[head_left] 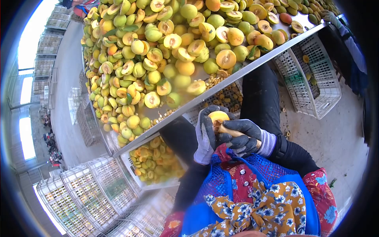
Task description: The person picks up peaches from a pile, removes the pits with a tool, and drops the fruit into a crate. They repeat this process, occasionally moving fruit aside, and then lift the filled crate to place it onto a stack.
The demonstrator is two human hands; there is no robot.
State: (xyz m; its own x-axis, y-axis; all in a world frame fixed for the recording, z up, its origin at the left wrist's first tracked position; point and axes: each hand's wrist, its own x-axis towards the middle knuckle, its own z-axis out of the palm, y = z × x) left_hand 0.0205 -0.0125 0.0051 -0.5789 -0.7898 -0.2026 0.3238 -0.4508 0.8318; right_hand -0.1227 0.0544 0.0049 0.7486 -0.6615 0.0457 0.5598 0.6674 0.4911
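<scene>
My left hand (207, 132), in a grey-black coated glove, is closed around an apricot half (218, 116) with its cut side showing. A tan wooden-handled tool (233, 131) is gripped in my right hand (245, 136), gloved alike. Its tip meets the brown centre of the fruit, where the working end is hidden. Both hands are together above my lap, just in front of the metal table edge (221, 87). Across the table lies a big heap of whole and cut yellow-green apricots (138, 71), with small pale pits (215, 80) near the edge.
Below the table on the left, a white crate (158, 185) holds apricot halves (154, 160). More pits lie in a crate (227, 100) between my legs. A white crate (312, 79) stands at right; stacked crates (89, 193) stand at lower left. Another person's gloved hand (331, 19) is at upper right.
</scene>
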